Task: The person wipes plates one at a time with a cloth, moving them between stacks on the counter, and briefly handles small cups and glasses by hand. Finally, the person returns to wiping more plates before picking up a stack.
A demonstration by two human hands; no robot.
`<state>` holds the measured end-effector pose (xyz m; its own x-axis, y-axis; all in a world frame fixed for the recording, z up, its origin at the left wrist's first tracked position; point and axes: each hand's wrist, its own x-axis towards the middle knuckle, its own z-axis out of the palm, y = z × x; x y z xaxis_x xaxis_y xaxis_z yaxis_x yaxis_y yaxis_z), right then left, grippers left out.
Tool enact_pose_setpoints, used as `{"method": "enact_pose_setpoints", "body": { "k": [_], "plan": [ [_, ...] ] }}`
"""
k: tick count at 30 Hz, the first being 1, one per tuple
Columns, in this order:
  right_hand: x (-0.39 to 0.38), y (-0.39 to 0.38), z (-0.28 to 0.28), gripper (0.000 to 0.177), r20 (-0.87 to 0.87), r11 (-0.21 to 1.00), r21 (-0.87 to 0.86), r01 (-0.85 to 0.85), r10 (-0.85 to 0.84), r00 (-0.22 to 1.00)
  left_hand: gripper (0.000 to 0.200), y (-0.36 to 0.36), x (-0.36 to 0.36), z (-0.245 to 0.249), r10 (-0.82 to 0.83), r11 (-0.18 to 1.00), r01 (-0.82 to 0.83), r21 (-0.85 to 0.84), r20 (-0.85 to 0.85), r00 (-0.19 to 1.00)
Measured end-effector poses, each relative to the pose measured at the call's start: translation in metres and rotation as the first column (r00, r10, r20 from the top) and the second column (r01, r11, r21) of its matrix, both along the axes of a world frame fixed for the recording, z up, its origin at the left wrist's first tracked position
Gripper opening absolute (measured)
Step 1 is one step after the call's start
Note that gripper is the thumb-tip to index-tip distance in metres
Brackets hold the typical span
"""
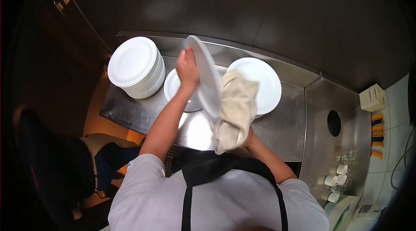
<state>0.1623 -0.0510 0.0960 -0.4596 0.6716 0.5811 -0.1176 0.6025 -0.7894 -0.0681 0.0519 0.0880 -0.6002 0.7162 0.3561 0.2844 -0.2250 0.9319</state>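
My left hand (187,70) grips a white plate (205,75) near its upper edge and holds it tilted almost on edge above the counter. A beige cloth (236,107) lies against the right side of this plate. My right hand (250,139) is mostly hidden behind the cloth, which is bunched over it. Below my left hand, another white plate (171,84) rests on the counter, partly covered by my arm. To the right, a further white plate (265,84) lies face up behind the cloth. A tall stack of white plates (133,64) stands at the left.
The steel counter (286,133) has a raised back edge and a round dark hole (334,123) at the right. Several small white cups (342,170) and glasses stand there. A cream box (372,97) is on the far right. Another person (106,161) is at the left.
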Motion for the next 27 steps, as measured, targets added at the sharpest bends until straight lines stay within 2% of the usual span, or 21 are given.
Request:
{"method": "enact_pose_setpoints", "body": {
  "k": [1,2,3,4,5,6,7,8,9,10,11,12,14,15,18,19,22,23,26,27],
  "plan": [
    [-0.005,0.003,0.009,0.081,-0.054,0.996,-0.039,0.075,-0.077,0.996,0.053,-0.005,0.001,0.014,0.019,0.999,-0.021,-0.034,-0.053,0.998],
    [0.002,0.008,0.028,0.071,-0.045,0.944,-0.314,0.101,-0.121,0.992,0.048,-0.010,0.001,0.028,0.036,0.997,-0.043,-0.067,-0.107,0.994],
    [-0.003,0.020,0.036,0.062,-0.150,0.905,-0.362,0.223,-0.292,0.945,0.044,-0.018,0.002,0.046,0.054,0.993,-0.071,-0.097,-0.159,0.986],
    [-0.002,0.035,0.048,0.057,-0.198,0.894,-0.296,0.336,-0.402,0.894,0.038,-0.025,0.002,0.061,0.009,0.995,-0.025,-0.095,-0.168,0.986],
    [0.005,0.054,0.043,0.053,-0.176,0.835,-0.381,0.396,-0.486,0.856,0.034,-0.032,0.002,0.077,-0.033,0.996,0.017,-0.091,-0.175,0.984],
    [0.013,0.073,0.036,0.048,-0.180,0.831,-0.343,0.439,-0.516,0.837,0.032,-0.042,0.002,0.091,-0.074,0.994,0.058,-0.092,-0.183,0.980],
    [0.016,0.087,0.038,0.042,-0.292,0.819,-0.442,0.365,-0.517,0.805,0.037,-0.055,0.006,0.105,-0.275,0.958,0.274,0.078,0.002,0.961],
    [0.015,0.094,0.039,0.036,-0.393,0.800,-0.532,0.278,-0.523,0.756,0.047,-0.069,0.013,0.119,-0.485,0.857,0.434,0.278,0.148,0.862],
    [0.011,0.094,0.043,0.036,-0.459,0.784,-0.584,0.213,-0.535,0.710,0.060,-0.079,0.018,0.123,-0.679,0.699,0.519,0.492,0.228,0.698],
    [0.006,0.091,0.051,0.035,-0.520,0.765,-0.629,0.141,-0.549,0.654,0.086,-0.083,0.020,0.113,-0.782,0.583,0.601,0.547,0.176,0.598],
    [0.001,0.090,0.055,0.035,-0.573,0.742,-0.667,0.066,-0.568,0.591,0.092,-0.096,0.030,0.107,-0.756,0.614,0.644,0.457,0.104,0.647],
    [-0.002,0.088,0.053,0.035,-0.555,0.724,-0.688,0.043,-0.564,0.611,0.098,-0.104,0.045,0.075,-0.688,0.709,0.618,0.340,0.141,0.712],
    [-0.007,0.086,0.045,0.037,-0.525,0.694,-0.720,0.005,-0.549,0.650,0.054,-0.113,0.074,0.067,-0.500,0.822,0.461,0.335,0.036,0.865],
    [-0.008,0.081,0.038,0.039,-0.542,0.712,-0.700,-0.048,-0.486,0.686,0.036,-0.118,0.088,0.065,-0.385,0.870,0.366,0.330,-0.009,0.923],
    [-0.013,0.068,0.030,0.041,-0.524,0.719,-0.693,-0.043,-0.463,0.715,0.029,-0.119,0.079,0.075,-0.347,0.924,0.291,0.249,0.225,0.910],
    [-0.006,0.070,0.025,0.045,-0.472,0.696,-0.718,-0.034,-0.450,0.758,0.028,-0.119,0.074,0.068,-0.341,0.933,0.293,0.208,0.258,0.904],
    [0.010,0.078,0.015,0.046,-0.367,0.760,-0.648,0.041,-0.359,0.858,0.028,-0.139,0.049,0.063,-0.364,0.931,0.365,0.022,0.166,0.916],
    [0.022,0.087,0.010,0.052,-0.258,0.778,-0.615,0.131,-0.355,0.898,0.028,-0.149,0.040,0.065,-0.394,0.914,0.399,-0.073,0.078,0.916],
    [0.052,0.096,0.029,0.061,0.078,0.943,-0.238,0.234,-0.222,0.972,0.030,-0.176,0.019,0.078,-0.511,0.832,0.505,-0.230,0.038,0.859],
    [0.049,0.093,0.048,0.063,0.077,0.963,-0.179,0.203,-0.192,0.978,0.030,-0.181,0.011,0.081,-0.540,0.801,0.525,-0.288,0.030,0.841]
  ]
}}
